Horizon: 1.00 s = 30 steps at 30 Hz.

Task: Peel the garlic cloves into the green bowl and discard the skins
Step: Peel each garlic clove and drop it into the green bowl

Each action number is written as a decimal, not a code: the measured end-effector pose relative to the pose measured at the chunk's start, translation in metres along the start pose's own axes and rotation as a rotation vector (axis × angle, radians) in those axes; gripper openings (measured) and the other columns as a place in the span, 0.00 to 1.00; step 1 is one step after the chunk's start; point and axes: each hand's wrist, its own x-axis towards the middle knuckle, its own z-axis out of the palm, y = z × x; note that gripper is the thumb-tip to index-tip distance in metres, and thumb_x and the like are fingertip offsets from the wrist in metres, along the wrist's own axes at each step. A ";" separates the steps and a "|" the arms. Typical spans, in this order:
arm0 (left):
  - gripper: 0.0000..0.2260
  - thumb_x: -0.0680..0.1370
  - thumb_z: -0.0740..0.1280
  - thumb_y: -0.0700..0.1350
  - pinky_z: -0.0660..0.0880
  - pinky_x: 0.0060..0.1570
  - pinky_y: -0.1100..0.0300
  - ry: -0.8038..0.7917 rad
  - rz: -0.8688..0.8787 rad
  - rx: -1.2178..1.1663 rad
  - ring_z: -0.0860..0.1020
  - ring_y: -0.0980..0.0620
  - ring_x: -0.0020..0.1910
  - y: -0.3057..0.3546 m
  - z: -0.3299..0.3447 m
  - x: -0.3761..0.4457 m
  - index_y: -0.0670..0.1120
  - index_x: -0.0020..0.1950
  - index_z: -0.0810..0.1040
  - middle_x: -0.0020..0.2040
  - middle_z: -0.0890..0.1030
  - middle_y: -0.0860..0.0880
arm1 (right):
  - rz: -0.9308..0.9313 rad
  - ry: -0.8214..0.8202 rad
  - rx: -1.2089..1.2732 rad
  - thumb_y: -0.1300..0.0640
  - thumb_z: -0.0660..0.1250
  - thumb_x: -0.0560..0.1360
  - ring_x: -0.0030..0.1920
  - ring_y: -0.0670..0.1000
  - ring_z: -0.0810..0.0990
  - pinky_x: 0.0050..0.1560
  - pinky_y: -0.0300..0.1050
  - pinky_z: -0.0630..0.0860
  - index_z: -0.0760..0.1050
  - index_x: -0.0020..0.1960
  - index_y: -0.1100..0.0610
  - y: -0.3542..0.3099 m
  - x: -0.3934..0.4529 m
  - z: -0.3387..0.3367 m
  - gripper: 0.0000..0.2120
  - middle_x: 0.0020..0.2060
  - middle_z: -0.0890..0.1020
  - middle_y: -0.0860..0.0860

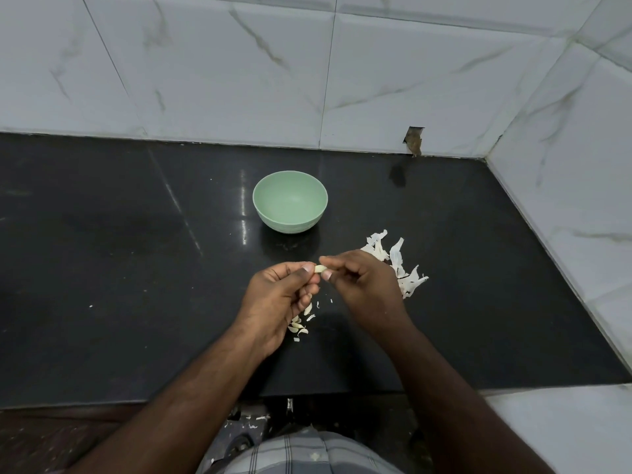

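A small pale garlic clove [320, 268] is pinched between both hands above the black countertop. My left hand [278, 295] holds one end with thumb and fingers curled; my right hand [359, 285] pinches the other end. The green bowl [290, 201] stands behind the hands with nothing visible inside. Several garlic cloves [301, 321] lie on the counter under my left hand, partly hidden by it. A heap of white garlic skins [400, 265] lies just right of my right hand.
The black countertop [136, 268] meets white marble-look wall tiles [239, 80] at the back and right. A chipped hole [414, 140] sits at the wall's base. Tiny skin flakes [323, 302] dot the counter. The counter's front edge runs just below my forearms.
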 end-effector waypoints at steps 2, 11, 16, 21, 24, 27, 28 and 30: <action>0.07 0.79 0.70 0.41 0.73 0.31 0.67 -0.006 0.017 0.026 0.76 0.55 0.33 0.001 -0.001 0.001 0.37 0.50 0.82 0.40 0.81 0.42 | 0.064 -0.049 0.086 0.65 0.74 0.73 0.45 0.41 0.82 0.51 0.34 0.76 0.83 0.53 0.45 0.000 0.001 -0.001 0.16 0.43 0.84 0.45; 0.08 0.79 0.71 0.43 0.71 0.29 0.66 -0.009 0.052 0.116 0.74 0.55 0.31 0.005 -0.004 0.001 0.38 0.47 0.82 0.42 0.81 0.39 | 0.163 -0.096 0.431 0.75 0.72 0.70 0.38 0.42 0.83 0.43 0.34 0.78 0.83 0.44 0.63 -0.009 0.001 0.003 0.09 0.38 0.85 0.51; 0.08 0.79 0.70 0.44 0.70 0.29 0.66 -0.016 0.062 0.156 0.74 0.56 0.31 0.006 -0.004 0.001 0.39 0.45 0.82 0.36 0.81 0.45 | 0.179 -0.143 0.479 0.74 0.70 0.72 0.31 0.43 0.80 0.37 0.35 0.75 0.80 0.42 0.64 -0.007 0.002 0.002 0.06 0.31 0.84 0.50; 0.09 0.79 0.70 0.45 0.70 0.30 0.65 -0.011 0.071 0.175 0.75 0.55 0.31 0.007 -0.004 0.001 0.41 0.43 0.81 0.34 0.80 0.47 | 0.240 -0.114 0.456 0.70 0.64 0.78 0.32 0.46 0.79 0.35 0.39 0.76 0.79 0.47 0.64 -0.004 0.003 0.002 0.06 0.32 0.82 0.52; 0.09 0.79 0.70 0.45 0.70 0.30 0.65 -0.014 0.065 0.175 0.76 0.55 0.32 0.007 -0.004 0.002 0.41 0.43 0.81 0.34 0.80 0.47 | 0.157 -0.140 0.362 0.71 0.65 0.77 0.40 0.43 0.81 0.42 0.38 0.79 0.81 0.54 0.61 -0.004 0.003 -0.001 0.10 0.42 0.84 0.51; 0.09 0.80 0.70 0.45 0.70 0.30 0.65 -0.010 0.065 0.181 0.76 0.55 0.31 0.008 -0.004 0.002 0.42 0.42 0.81 0.35 0.80 0.47 | 0.110 -0.186 0.315 0.73 0.71 0.72 0.42 0.40 0.81 0.46 0.34 0.77 0.81 0.58 0.63 -0.008 0.002 -0.003 0.15 0.47 0.83 0.53; 0.09 0.80 0.70 0.45 0.70 0.29 0.65 -0.006 0.065 0.185 0.76 0.55 0.31 0.007 -0.004 0.003 0.42 0.42 0.81 0.35 0.81 0.46 | 0.112 -0.193 0.316 0.73 0.72 0.71 0.42 0.40 0.81 0.47 0.33 0.77 0.81 0.58 0.63 -0.009 0.002 -0.004 0.16 0.46 0.83 0.52; 0.09 0.80 0.70 0.45 0.70 0.29 0.66 0.001 0.061 0.185 0.75 0.56 0.30 0.007 -0.005 0.003 0.41 0.44 0.82 0.37 0.82 0.43 | 0.108 -0.189 0.301 0.72 0.74 0.70 0.42 0.40 0.81 0.46 0.33 0.76 0.83 0.56 0.63 -0.010 0.004 -0.003 0.15 0.44 0.83 0.50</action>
